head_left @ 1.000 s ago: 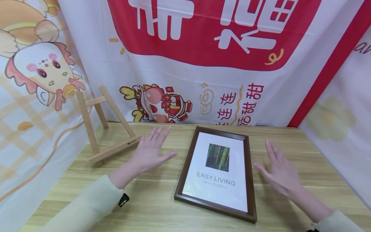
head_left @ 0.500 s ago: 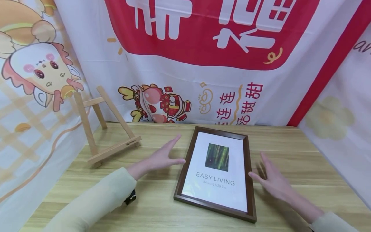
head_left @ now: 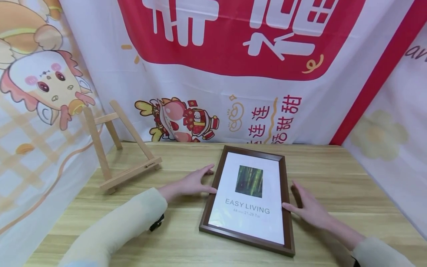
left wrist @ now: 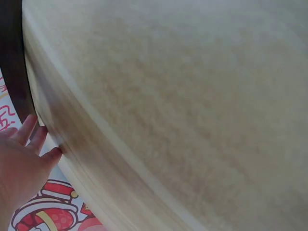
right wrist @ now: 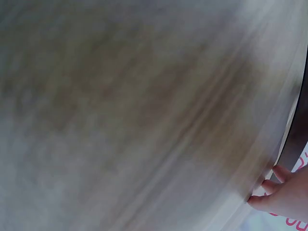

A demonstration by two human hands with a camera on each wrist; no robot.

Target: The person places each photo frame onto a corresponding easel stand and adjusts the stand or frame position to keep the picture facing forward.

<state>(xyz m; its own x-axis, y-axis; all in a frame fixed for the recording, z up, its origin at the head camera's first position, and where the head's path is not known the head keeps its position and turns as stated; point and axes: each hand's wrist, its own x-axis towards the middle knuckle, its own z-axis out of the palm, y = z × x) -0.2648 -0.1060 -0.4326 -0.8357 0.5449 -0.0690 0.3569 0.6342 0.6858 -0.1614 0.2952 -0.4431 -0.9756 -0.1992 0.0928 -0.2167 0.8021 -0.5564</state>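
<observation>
A dark brown picture frame (head_left: 247, 240) lies flat on the wooden table in the head view, with a white "EASY LIVING" insert and a small bamboo photo. At its left side, my left hand (head_left: 193, 182) has the thumb tip over the rim and the fingers extended alongside. My right hand (head_left: 311, 211) mirrors this on the right, thumb at the rim and index finger just outside it. In the left wrist view the fingers (left wrist: 37, 139) spread beside the frame's dark edge (left wrist: 14, 62). The right wrist view has fingertips (right wrist: 255, 199) low beside the other edge (right wrist: 296, 134).
A small wooden easel (head_left: 130, 173) stands at the back left of the table (head_left: 180, 237). Printed cloth (head_left: 200, 85) hangs behind the table and along both sides. A black device (head_left: 156, 223) sits at the left wrist.
Both hands have come down and inward from either side to the frame's long edges. The left hand moved right, the right hand slightly left. Frame and easel stay in place.
</observation>
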